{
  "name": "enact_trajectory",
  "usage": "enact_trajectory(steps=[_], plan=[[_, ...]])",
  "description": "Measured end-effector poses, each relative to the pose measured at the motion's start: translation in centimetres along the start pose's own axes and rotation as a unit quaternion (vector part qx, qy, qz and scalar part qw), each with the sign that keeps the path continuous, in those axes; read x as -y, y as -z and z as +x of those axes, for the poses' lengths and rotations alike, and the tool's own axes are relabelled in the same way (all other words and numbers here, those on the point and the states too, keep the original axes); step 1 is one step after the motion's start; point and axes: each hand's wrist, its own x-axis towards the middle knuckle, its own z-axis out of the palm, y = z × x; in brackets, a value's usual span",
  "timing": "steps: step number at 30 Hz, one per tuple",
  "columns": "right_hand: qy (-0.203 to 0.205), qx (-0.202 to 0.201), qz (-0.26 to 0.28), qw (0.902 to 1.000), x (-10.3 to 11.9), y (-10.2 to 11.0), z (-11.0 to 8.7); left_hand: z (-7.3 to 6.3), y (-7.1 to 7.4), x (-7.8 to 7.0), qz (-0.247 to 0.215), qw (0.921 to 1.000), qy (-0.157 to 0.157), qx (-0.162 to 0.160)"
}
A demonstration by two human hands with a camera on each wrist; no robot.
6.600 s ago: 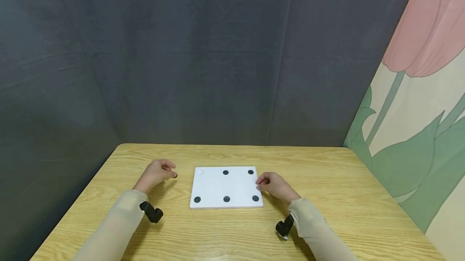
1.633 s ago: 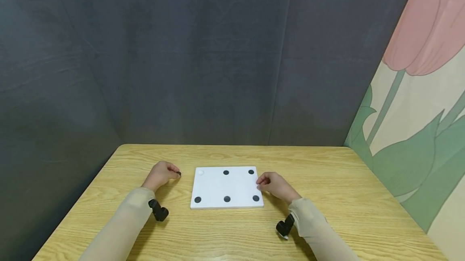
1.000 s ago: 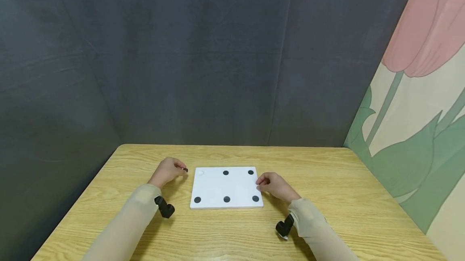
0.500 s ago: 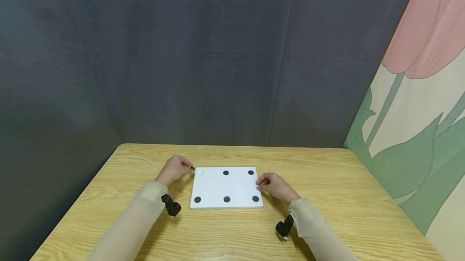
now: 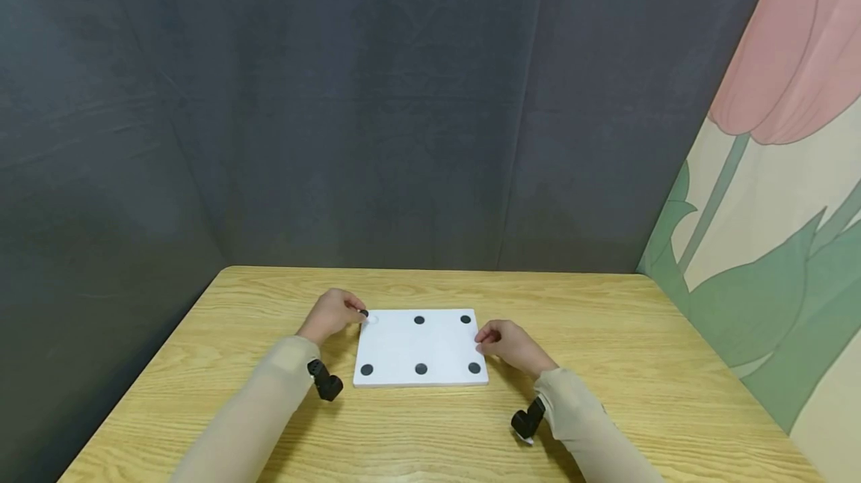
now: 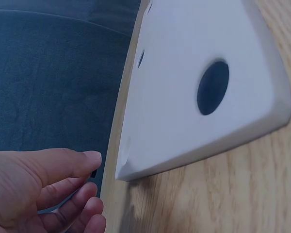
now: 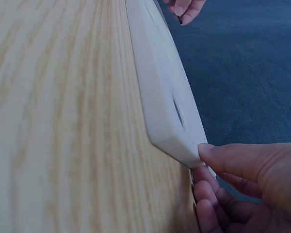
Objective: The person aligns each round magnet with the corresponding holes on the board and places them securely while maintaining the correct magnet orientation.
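A white rectangular board [image 5: 444, 345] lies flat on the table, with several round black discs [image 5: 420, 368] set along its near and far edges. Its far left corner has a round white recess [image 5: 373, 320] with no disc in it. Between thumb and fingers, my left hand [image 5: 331, 313] pinches a small black disc [image 5: 364, 313], held at that corner; only a dark sliver of the disc shows in the left wrist view. My right hand [image 7: 252, 182] grips the board's right edge, the thumb at the upper rim and the curled fingers against the side.
The wood-grain table [image 5: 578, 318] extends all round the board. Dark grey curtain [image 5: 377, 109] hangs behind and to the left, and a tulip-painted wall [image 5: 760, 244] stands on the right. Each wrist carries a small black camera [image 5: 326, 380].
My left hand has carried the black disc rightward, from well left of the board to its far left corner. My right hand and the board have stayed put.
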Motion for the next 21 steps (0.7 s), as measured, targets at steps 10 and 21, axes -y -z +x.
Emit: enact_trajectory(steps=[10,21], plan=[[-0.002,0.000,0.000,1.0000,0.0,0.0,0.0,0.5,-0.9,0.2,0.005,1.0000,-0.007,0.003],[-0.005,0.000,-0.006,1.0000,0.0,0.0,0.1,0.4,-1.3,-0.3,0.006,1.0000,0.002,0.004]])
